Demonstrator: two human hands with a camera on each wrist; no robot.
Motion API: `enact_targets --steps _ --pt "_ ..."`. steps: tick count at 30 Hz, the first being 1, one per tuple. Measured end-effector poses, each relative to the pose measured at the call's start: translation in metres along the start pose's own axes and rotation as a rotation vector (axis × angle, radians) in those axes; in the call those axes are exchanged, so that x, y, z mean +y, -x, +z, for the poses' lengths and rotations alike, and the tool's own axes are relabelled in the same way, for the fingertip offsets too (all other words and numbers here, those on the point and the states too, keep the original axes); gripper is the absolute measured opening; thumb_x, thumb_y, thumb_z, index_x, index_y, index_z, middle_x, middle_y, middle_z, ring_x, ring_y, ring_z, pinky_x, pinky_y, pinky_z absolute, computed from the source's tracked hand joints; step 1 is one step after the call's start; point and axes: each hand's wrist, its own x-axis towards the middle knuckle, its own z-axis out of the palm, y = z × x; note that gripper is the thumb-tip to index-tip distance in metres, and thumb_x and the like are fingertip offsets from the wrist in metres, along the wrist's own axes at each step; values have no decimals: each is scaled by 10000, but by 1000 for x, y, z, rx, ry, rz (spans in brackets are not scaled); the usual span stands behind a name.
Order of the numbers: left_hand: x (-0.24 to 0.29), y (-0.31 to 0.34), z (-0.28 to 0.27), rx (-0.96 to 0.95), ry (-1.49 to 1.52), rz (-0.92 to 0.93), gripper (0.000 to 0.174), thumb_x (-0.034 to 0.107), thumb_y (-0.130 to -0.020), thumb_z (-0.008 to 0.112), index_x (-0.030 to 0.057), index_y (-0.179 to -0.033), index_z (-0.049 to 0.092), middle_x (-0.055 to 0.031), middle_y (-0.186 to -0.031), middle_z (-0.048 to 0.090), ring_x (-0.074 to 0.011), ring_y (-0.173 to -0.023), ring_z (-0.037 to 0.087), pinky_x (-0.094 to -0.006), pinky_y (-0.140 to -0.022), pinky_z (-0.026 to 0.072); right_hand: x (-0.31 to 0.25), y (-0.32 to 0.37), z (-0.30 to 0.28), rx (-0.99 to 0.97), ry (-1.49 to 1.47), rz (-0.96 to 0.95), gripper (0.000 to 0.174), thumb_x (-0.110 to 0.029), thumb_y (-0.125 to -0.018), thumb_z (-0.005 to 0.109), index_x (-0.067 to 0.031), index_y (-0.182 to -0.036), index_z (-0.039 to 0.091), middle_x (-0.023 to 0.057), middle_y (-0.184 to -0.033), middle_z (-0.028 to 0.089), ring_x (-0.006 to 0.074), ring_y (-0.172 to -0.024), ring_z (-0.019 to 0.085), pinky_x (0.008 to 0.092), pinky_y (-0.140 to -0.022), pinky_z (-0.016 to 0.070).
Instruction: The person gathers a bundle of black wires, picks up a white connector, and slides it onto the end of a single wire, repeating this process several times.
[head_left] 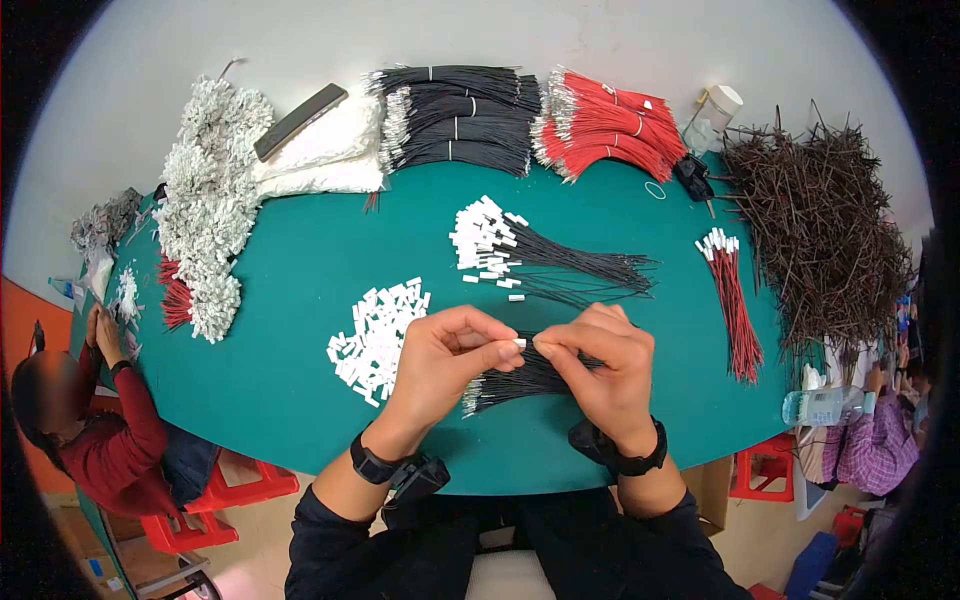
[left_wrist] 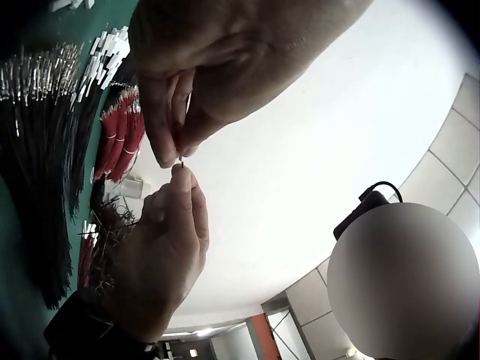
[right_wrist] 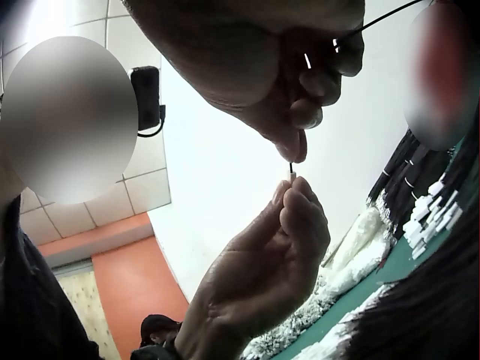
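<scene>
In the head view my left hand (head_left: 440, 365) pinches a small white sleeve (head_left: 520, 343) between thumb and forefinger. Close on its right, my right hand (head_left: 605, 365) pinches a thin black wire, whose end meets the sleeve (right_wrist: 292, 177) in the right wrist view. The wire's tail (right_wrist: 386, 16) runs out past the right hand's fingers there. Under the hands lies a bundle of black wires (head_left: 525, 385) with bare metal ends. A heap of loose white sleeves (head_left: 375, 340) is left of the left hand. Behind the hands are black wires with white sleeves on their ends (head_left: 490, 235).
Along the back of the green table (head_left: 300, 290) lie white tangled pieces (head_left: 205, 190), white bags (head_left: 335, 155), black bundles (head_left: 460, 120) and red bundles (head_left: 620, 125). Red wires (head_left: 735, 310) and a brown wire pile (head_left: 820, 220) are at right. A person (head_left: 100, 430) sits at left.
</scene>
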Motion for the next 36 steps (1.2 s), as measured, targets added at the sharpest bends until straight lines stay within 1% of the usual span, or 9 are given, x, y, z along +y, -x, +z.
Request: enact_targets --steps 5,7,11,14,16,18,25,33,36 --pt "2 -7 -4 39 -191 -3 122 -35 -911 732 -40 -1030 702 -125 -972 751 -177 -878 749 -288 -796 613 8 -5 -9 -107 131 -55 133 -36 -775 804 -67 -898 766 31 -740 670 193 -684 592 332 -676 397" --pt "4 -20 -7 63 -283 7 135 -32 -913 731 -42 -1044 703 -120 -985 751 -172 -899 746 -286 -808 611 14 -17 -14 -38 382 -160 162 -59 -788 799 -63 -944 757 45 -825 684 224 -763 608 358 -727 438" --pt "0 -43 -19 128 -599 274 192 -26 -881 746 -2 -1069 721 -113 -1048 749 -219 -993 736 -314 -853 591 20 -20 -14 5 557 -201 186 -81 -805 785 -48 -983 739 72 -923 692 275 -859 617 399 -792 485" --pt "8 -36 -37 103 -1191 460 226 2 -815 778 56 -1033 751 -111 -1093 730 -288 -1068 684 -369 -892 558 29 -14 -10 -107 478 -142 184 -83 -808 778 -35 -978 727 88 -941 687 300 -883 619 416 -807 502" --pt "19 -23 -46 21 -1260 367 221 13 -788 786 68 -1000 756 -109 -1073 722 -302 -1058 667 -383 -888 549 30 -1 -5 -356 261 -33 171 -77 -803 774 -20 -954 715 99 -924 678 317 -875 621 421 -798 510" --pt "30 -11 -50 -139 -1382 199 210 33 -735 804 93 -934 766 -105 -1034 707 -330 -1039 633 -410 -880 529 27 5 4 -395 264 -25 160 -76 -799 775 -20 -935 711 102 -904 671 318 -868 622 415 -786 510" --pt "10 -4 -55 -221 -1600 196 161 38 -670 816 100 -798 740 -66 -911 659 -292 -950 610 -408 -828 518 22 7 15 -473 278 -15 122 -70 -783 782 -17 -854 698 108 -778 624 317 -802 621 408 -733 516" --pt "19 0 -61 -291 -1517 223 146 28 -641 819 104 -730 731 -46 -898 641 -274 -942 603 -398 -818 519 23 7 9 -362 96 78 42 -2 -858 725 3 -868 684 95 -769 673 224 -692 652 335 -618 517" --pt "19 1 -62 -314 -1486 187 153 27 -634 823 107 -732 737 -41 -911 643 -270 -951 604 -394 -822 520 16 5 8 -317 -218 341 24 10 -920 685 22 -906 670 60 -792 693 121 -674 641 260 -585 487"
